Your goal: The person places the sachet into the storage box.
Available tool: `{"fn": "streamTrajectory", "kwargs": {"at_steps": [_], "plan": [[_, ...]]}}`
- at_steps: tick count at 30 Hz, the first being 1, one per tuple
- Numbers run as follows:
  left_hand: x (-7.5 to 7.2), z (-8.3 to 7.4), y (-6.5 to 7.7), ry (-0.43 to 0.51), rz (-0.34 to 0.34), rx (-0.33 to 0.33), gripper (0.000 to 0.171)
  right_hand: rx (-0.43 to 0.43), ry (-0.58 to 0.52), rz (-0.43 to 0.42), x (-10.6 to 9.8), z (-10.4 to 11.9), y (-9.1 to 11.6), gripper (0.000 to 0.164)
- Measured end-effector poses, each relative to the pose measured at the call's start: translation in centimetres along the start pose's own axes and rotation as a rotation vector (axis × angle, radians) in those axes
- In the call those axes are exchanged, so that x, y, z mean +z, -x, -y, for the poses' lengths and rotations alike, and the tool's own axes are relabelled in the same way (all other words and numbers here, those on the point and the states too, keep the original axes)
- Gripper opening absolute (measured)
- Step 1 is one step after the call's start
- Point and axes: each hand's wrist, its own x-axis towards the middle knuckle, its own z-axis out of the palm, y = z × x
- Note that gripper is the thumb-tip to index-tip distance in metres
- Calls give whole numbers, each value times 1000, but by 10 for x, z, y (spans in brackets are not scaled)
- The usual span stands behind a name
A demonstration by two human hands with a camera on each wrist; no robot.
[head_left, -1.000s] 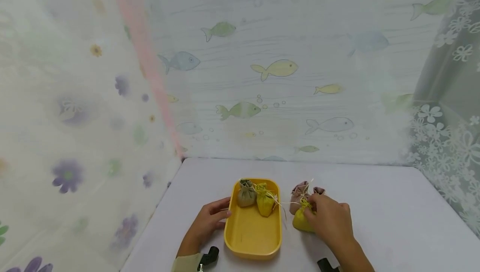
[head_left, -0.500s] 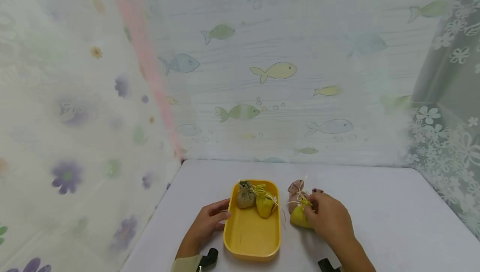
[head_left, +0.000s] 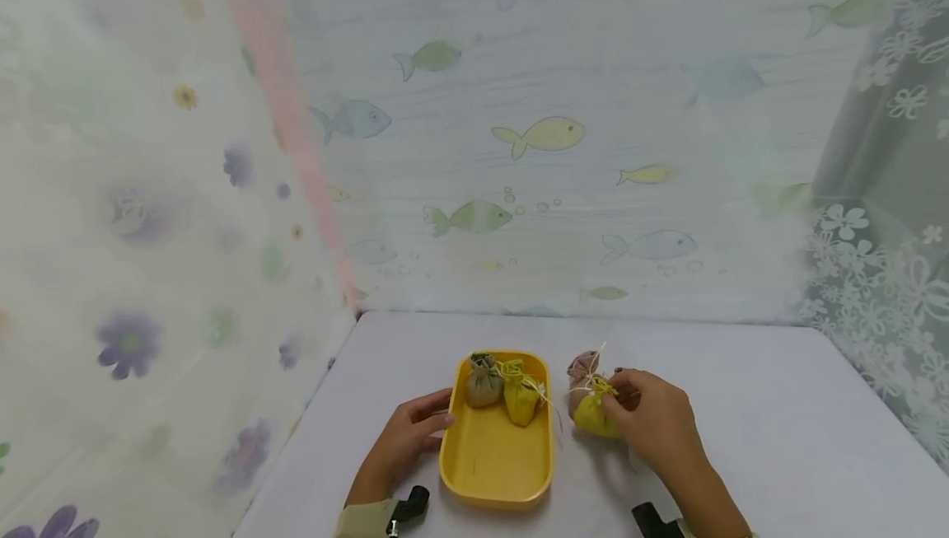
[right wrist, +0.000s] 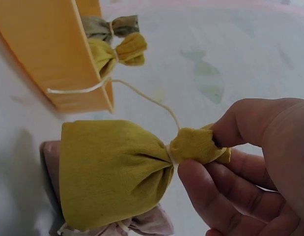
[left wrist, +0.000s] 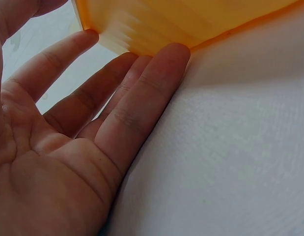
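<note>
My right hand [head_left: 656, 418] pinches the gathered top of a yellow drawstring pouch [head_left: 596, 417] between thumb and fingers. In the right wrist view this pouch [right wrist: 112, 172] is full and tied with a pale cord trailing toward the tray. A dusty pink pouch [head_left: 583, 369] stands just behind it, partly covered. My left hand [head_left: 408, 435] rests against the left side of a yellow tray [head_left: 497, 472], fingers extended. The left wrist view has those fingertips [left wrist: 174, 54] at the tray's outer wall. Inside the tray's far end sit a grey-green pouch [head_left: 484, 385] and another yellow pouch [head_left: 521, 402].
All this stands on a white-covered table [head_left: 778, 423]. Behind it hangs a fish-print curtain [head_left: 549, 134], with a flower-print curtain [head_left: 129, 344] to the left. Dark wrist-camera mounts [head_left: 411, 505] sit at both wrists.
My right hand keeps its pinch on the yellow pouch, which has shifted slightly left and away from me. A dark pouch top behind the hand is now mostly hidden. The left hand stays at the tray.
</note>
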Motion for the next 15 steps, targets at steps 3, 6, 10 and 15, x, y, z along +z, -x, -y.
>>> {"fn": "streamTrajectory", "kwargs": {"at_steps": [3, 6, 10, 15], "plan": [[1, 0, 0, 9, 3, 6, 62, 3, -14, -11, -2, 1, 0, 16], [2, 0, -1, 10, 12, 18, 62, -6, -33, -42, -2, 2, 0, 15], [2, -1, 0, 4, 7, 14, 60, -29, -66, -85, 1, 3, 1, 13], [1, -1, 0, 11, 2, -1, 60, -68, -90, -121, 6, 8, 5, 12]]}}
